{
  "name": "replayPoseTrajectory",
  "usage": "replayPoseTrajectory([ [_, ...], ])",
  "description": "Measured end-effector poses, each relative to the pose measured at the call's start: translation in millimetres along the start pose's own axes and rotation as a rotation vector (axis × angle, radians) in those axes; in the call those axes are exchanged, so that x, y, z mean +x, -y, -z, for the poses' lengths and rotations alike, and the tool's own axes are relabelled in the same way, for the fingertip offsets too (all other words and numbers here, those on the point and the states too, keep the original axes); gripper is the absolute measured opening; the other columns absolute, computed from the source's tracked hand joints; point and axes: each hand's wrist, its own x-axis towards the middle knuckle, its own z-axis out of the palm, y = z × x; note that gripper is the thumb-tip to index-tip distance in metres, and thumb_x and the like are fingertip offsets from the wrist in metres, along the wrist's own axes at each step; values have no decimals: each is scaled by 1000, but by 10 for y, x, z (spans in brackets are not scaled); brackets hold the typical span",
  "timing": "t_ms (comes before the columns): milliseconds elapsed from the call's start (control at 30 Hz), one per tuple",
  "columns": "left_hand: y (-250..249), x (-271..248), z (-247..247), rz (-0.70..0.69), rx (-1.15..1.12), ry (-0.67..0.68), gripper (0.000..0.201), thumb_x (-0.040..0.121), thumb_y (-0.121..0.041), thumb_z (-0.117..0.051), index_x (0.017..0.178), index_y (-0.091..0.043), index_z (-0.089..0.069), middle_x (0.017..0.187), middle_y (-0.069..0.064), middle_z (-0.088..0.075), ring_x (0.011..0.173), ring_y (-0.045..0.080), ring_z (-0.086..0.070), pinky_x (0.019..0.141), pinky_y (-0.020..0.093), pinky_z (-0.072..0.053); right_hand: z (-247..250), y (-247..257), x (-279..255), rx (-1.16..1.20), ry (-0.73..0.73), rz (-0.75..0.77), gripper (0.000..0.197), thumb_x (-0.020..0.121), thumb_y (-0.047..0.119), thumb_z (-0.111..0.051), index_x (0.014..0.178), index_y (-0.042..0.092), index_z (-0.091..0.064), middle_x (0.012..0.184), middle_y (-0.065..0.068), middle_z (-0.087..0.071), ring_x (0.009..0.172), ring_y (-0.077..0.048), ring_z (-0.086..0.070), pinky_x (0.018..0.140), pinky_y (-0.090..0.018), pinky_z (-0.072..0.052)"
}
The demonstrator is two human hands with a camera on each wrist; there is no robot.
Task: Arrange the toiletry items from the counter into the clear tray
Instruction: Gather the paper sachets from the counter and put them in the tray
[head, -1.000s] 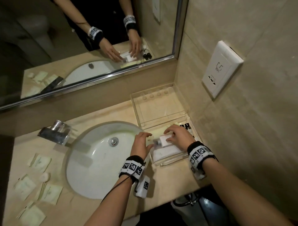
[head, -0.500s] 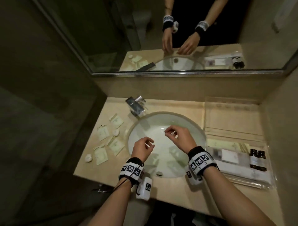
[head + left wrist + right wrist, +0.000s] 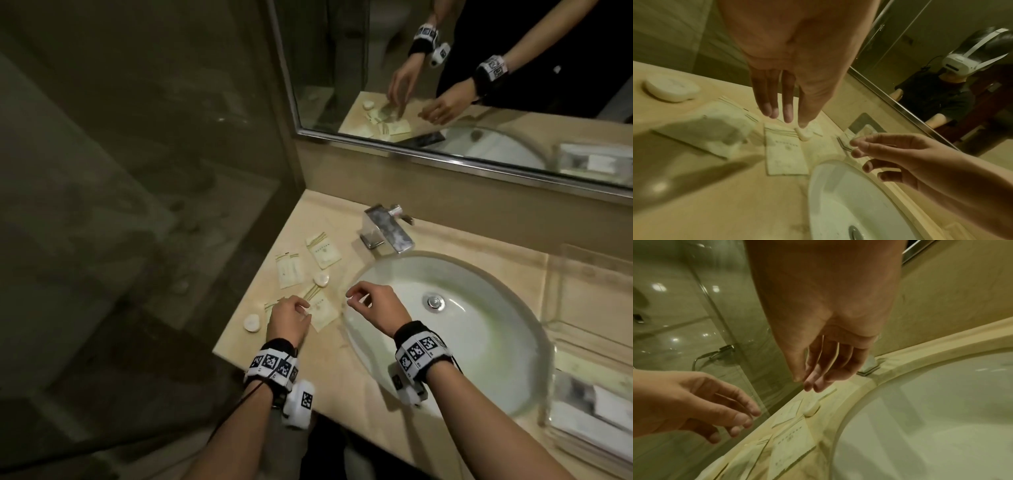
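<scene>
Several pale paper sachets lie on the beige counter left of the sink, among them one (image 3: 323,251) near the faucet, one (image 3: 290,270) beside it and one (image 3: 322,310) by the basin rim (image 3: 785,154) (image 3: 793,449). A small round white piece (image 3: 321,279) (image 3: 804,135) (image 3: 812,408) sits among them and a round white disc (image 3: 251,322) (image 3: 672,87) lies near the counter's front corner. My left hand (image 3: 294,303) (image 3: 785,116) hovers just above the sachets, fingers straight, empty. My right hand (image 3: 356,298) (image 3: 809,384) hangs over the sink's left rim, loosely curled, empty. The clear tray (image 3: 561,407) with white items is at the far right.
A white oval sink (image 3: 479,342) fills the counter's middle, with a chrome faucet (image 3: 387,229) behind it. A glass shower partition (image 3: 137,171) bounds the counter on the left and a mirror (image 3: 479,68) hangs behind. A second clear tray part (image 3: 582,274) lies at the back right.
Both hands left the clear tray, crossed the sink to the left and now hang over the sachets. The view has swung left with them.
</scene>
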Motion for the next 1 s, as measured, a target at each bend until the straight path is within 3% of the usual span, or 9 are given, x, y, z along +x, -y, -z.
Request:
replayPoseTrajectory([
  [133,445,287,255,19,198,-68,28,78,-15,-71,103,-25,-60,115,0,-54,113,22,-46,99,34,-43,-371,148,402,-41,-11,-35,22,85,24,-72,105,18,-66,98,6,-67,76,-13,-63,75,-27,-53],
  [300,802,579,483,47,255,-13,43,73,-28,-77,111,-24,-58,123,3,-50,117,26,-43,103,37,-37,-721,300,794,-136,-68,-152,35,79,29,-78,106,17,-60,109,-3,-59,89,-18,-61,81,-32,-52],
  [400,878,675,478,-21,287,64,62,63,-42,-83,117,-25,-55,124,-1,-49,118,24,-40,101,36,-34,-850,383,844,-280,-105,-335,66,66,45,-85,112,14,-49,113,-6,-56,99,-26,-58,84,-42,-52],
  [500,879,721,415,-79,375,124,76,59,-44,-85,125,-27,-50,128,-1,-45,121,23,-35,105,36,-30,-988,406,803,-384,-61,-450,89,57,53,-87,121,13,-40,120,-9,-58,109,-32,-57,93,-48,-48],
  [633,872,770,343,-48,410,154,73,56,-37,-88,117,-24,-51,128,1,-42,121,23,-34,105,34,-31,-1119,336,703,-433,-29,-489,79,63,51,-84,119,14,-42,118,-8,-61,111,-30,-57,96,-46,-44],
  [767,833,827,352,-66,406,181,64,55,-34,-90,105,-19,-54,120,1,-46,116,23,-38,103,32,-35,-1104,334,671,-377,34,-481,55,71,50,-80,108,16,-56,113,-6,-58,103,-25,-56,94,-41,-45],
  [933,773,827,434,-20,177,209,50,69,-18,-83,106,-18,-49,111,9,-57,107,27,-56,94,39,-48,-942,390,599,-160,29,-440,40,83,32,-75,114,9,-65,102,-2,-63,90,-19,-61,81,-28,-49],
  [1000,717,809,472,-36,81,218,44,72,-12,-80,104,-18,-49,109,9,-65,102,24,-62,88,34,-52,-832,414,532,-110,2,-403,32,85,28,-74,109,8,-67,104,-5,-68,87,-17,-61,77,-25,-48],
])
